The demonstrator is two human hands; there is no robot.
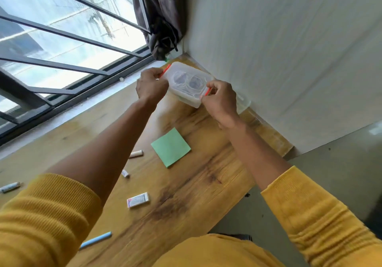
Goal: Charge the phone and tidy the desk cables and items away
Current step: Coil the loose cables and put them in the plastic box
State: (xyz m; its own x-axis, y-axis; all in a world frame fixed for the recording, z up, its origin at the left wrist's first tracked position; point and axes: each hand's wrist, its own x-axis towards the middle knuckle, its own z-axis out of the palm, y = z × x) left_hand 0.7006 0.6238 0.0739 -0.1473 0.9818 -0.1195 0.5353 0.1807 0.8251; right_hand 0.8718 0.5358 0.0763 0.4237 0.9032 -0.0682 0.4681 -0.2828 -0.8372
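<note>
Both hands grip a lidded translucent plastic box [189, 84] at twelve o'clock on the wooden desk [186, 194]: left hand [152, 84] pinches its orange left clip [166, 70], right hand [220, 98] pinches its right clip [207, 91]. Green sticky notes [170, 147] lie at centre.

Desk [186, 194]: brown wood grain. Box [189, 84]: translucent white, red clips [166, 70]. Notepad [170, 147]: green. Sleeves [41, 215]: ribbed mustard yellow. Curtain [163, 14]: dark brown. Pen [96, 240]: light blue.

Lidded box [188, 83] sitting at the surface's [186, 194] far corner between both hands, notepad [170, 147] lying nearer, eraser [138, 200] lying nearest
</note>
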